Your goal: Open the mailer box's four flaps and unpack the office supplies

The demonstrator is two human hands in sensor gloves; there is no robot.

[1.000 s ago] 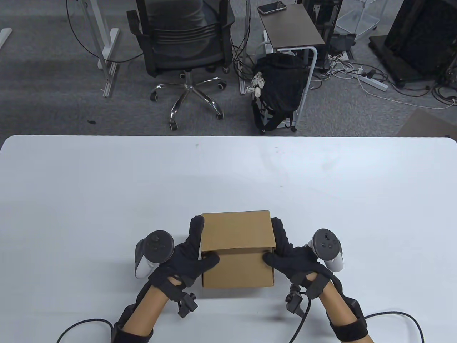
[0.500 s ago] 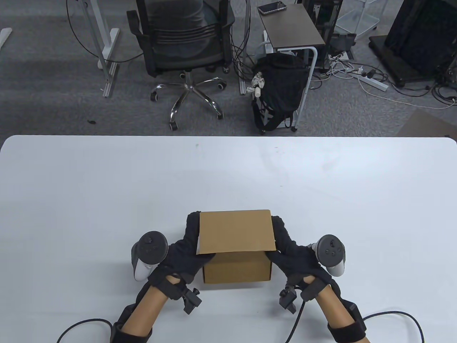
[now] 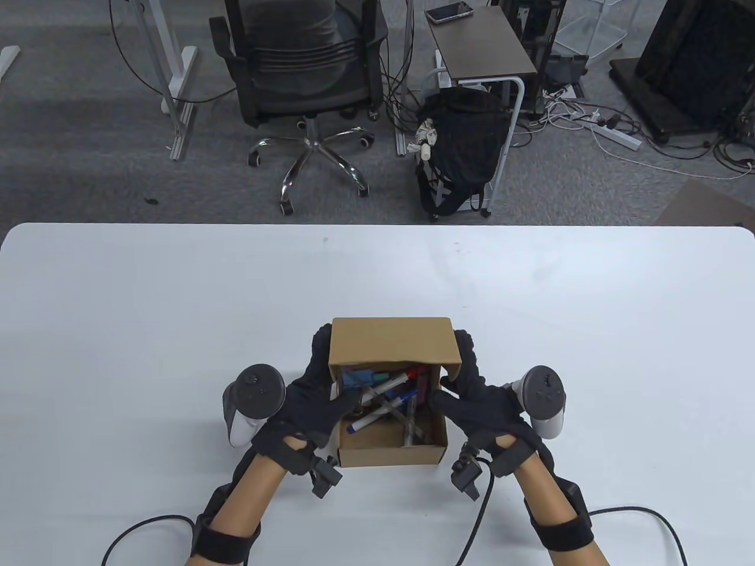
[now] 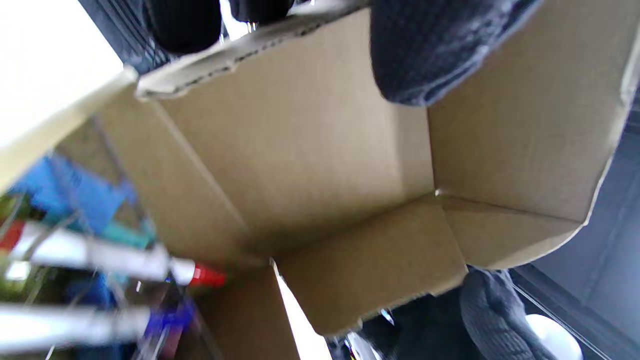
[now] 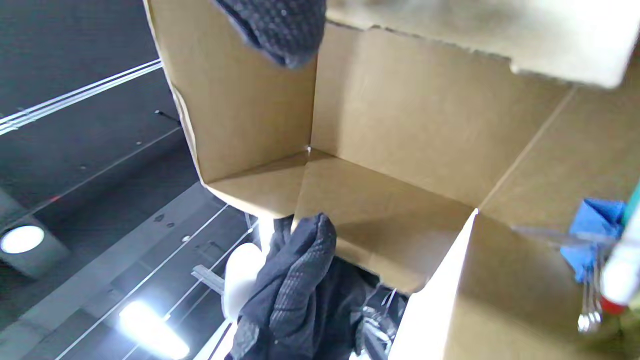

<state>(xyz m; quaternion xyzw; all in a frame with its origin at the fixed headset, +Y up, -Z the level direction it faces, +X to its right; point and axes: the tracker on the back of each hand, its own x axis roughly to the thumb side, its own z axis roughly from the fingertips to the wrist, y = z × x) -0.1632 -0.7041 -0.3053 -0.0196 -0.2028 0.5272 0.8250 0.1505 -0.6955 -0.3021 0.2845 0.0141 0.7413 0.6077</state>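
A brown cardboard mailer box stands near the table's front edge. Its lid is lifted and tilted back. Inside lie several markers and a blue item. My left hand grips the lid's left side, fingers outside and thumb over the box's opening. My right hand grips the lid's right side the same way. The left wrist view shows the lid's inside, its side flap and a red-tipped marker. The right wrist view shows the lid's inside and the blue item.
The white table spreads wide around the box. Glove cables trail at the front edge. Beyond the table stand an office chair, a small side table with a phone and a black bag.
The lid went from shut to lifted and tilted back, and the markers inside came into sight. Both hands moved forward and up with the lid's sides.
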